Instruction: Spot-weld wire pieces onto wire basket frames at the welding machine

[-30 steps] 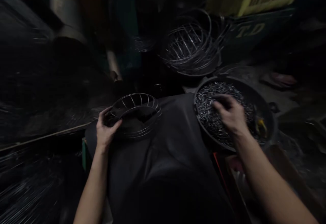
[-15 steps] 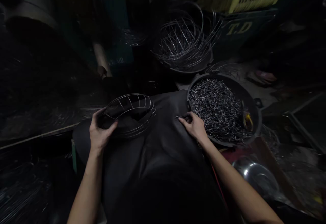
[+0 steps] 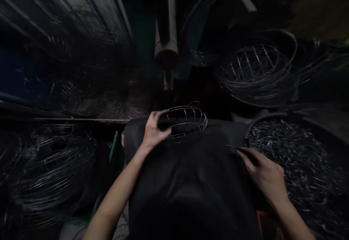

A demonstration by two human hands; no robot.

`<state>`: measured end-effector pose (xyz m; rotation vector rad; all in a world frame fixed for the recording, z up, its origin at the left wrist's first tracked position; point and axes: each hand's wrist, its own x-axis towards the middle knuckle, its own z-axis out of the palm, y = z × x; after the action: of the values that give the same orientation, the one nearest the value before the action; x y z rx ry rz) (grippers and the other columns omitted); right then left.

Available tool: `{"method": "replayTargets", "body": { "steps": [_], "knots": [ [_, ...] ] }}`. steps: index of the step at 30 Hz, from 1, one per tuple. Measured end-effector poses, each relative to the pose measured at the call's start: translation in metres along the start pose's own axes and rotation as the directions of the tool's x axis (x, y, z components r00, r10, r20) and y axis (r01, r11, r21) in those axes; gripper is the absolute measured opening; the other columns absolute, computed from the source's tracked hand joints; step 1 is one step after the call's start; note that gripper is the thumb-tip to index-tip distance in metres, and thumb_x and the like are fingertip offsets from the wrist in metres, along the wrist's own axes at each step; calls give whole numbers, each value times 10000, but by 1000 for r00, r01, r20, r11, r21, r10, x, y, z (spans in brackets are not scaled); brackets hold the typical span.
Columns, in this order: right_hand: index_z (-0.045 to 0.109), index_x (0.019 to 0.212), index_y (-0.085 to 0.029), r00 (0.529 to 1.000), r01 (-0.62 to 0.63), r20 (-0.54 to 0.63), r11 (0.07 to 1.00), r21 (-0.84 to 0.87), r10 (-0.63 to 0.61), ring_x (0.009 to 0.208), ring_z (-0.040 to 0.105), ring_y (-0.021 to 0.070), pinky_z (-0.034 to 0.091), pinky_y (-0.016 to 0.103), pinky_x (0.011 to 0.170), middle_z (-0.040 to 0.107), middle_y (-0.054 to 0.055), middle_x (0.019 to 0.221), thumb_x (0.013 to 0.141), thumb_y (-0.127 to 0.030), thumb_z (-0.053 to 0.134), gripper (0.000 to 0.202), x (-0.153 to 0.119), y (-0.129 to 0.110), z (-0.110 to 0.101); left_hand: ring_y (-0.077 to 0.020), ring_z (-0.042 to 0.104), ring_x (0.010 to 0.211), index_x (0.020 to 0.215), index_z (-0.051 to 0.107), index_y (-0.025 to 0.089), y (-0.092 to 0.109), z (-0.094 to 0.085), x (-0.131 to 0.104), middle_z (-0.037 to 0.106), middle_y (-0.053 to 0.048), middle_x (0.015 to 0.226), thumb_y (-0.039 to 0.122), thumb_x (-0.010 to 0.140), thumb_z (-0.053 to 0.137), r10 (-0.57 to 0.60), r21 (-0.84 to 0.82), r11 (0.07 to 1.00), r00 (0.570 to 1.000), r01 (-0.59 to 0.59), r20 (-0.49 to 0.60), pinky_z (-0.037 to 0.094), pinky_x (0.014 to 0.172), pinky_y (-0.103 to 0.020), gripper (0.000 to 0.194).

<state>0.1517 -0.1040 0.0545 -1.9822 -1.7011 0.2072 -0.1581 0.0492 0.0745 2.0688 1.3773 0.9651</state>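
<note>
While pinching 1 short, thin, silvery metal wire (image 3: 230, 145) in the right hand (image 3: 268, 176), aiming it roughly crosswise leftward, apart from the round, silvery wire frame (image 3: 186, 114) gripped at its left side by the left hand (image 3: 153, 134).

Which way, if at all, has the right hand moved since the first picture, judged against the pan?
Yes: the right hand has moved left, from over the metal pieces to fingertips past the left rim of the pan.
</note>
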Motion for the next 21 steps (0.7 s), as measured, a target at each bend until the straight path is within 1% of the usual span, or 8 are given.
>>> {"method": "replayTargets", "body": {
  "steps": [4, 7, 9, 11, 14, 17, 19, 21],
  "knots": [
    [614, 1099, -258, 990, 42, 120, 970, 241, -73, 633, 609, 188, 499, 318, 558, 679, 49, 851, 879, -502, 462, 362, 29, -7, 11, -230, 556, 1011, 1196, 536, 253, -4, 15, 1, 525, -53, 1110, 231, 683, 648, 35, 53, 998, 998, -38, 59, 464, 900, -408, 526],
    [617, 1134, -256, 938, 128, 254, 919, 373, -234, 637, 624, 183, 517, 311, 560, 694, 43, 862, 885, -474, 471, 362, 62, -37, 28, -253, 527, 1049, 1216, 531, 267, -2, 19, 1, 512, -59, 1128, 226, 691, 643, 67, 109, 991, 991, -80, 120, 438, 912, -424, 538],
    [633, 1117, -255, 896, 207, 285, 888, 409, -341, 694, 649, 184, 532, 304, 602, 705, 32, 899, 882, -447, 493, 334, 84, -62, 39, -258, 514, 1065, 1220, 529, 264, 0, 18, 2, 516, -62, 1124, 215, 696, 635, 104, 134, 983, 983, -124, 149, 425, 916, -421, 537],
    [648, 1090, -245, 879, 298, 255, 880, 369, -404, 778, 669, 183, 536, 293, 658, 711, 27, 955, 878, -405, 522, 294, 100, -84, 45, -258, 506, 1078, 1237, 515, 261, 3, 17, 2, 518, -65, 1127, 207, 700, 629, 132, 148, 976, 975, -159, 177, 416, 915, -416, 552],
    [646, 1102, -208, 833, 482, 213, 858, 175, -512, 833, 679, 181, 521, 269, 652, 702, 43, 1037, 874, -350, 543, 288, 111, -104, 44, -257, 506, 1074, 1250, 504, 252, 5, 14, 2, 514, -71, 1133, 220, 691, 643, 117, 139, 979, 973, -146, 198, 413, 916, -421, 577],
    [630, 1138, -178, 713, 686, 210, 727, -15, -669, 712, 684, 164, 478, 262, 537, 703, 37, 1032, 886, -302, 518, 303, 113, -107, 38, -250, 517, 1057, 1228, 520, 238, 6, 13, 1, 512, -71, 1127, 212, 673, 654, 73, 97, 991, 981, -91, 180, 422, 924, -424, 572],
    [634, 1134, -179, 636, 767, 204, 637, -70, -744, 689, 681, 147, 462, 258, 526, 702, 20, 1031, 891, -242, 491, 288, 116, -105, 36, -246, 522, 1059, 1217, 524, 237, 5, 12, 0, 512, -69, 1128, 195, 661, 655, 50, 58, 997, 985, -60, 163, 430, 929, -418, 573],
    [639, 1132, -197, 600, 797, 211, 598, -80, -772, 722, 680, 131, 456, 245, 546, 693, 12, 1051, 887, -202, 481, 292, 120, -103, 36, -244, 527, 1061, 1211, 524, 238, 5, 13, 0, 512, -69, 1134, 186, 649, 659, 30, 18, 999, 989, -33, 143, 438, 929, -413, 581]
  ]
}}
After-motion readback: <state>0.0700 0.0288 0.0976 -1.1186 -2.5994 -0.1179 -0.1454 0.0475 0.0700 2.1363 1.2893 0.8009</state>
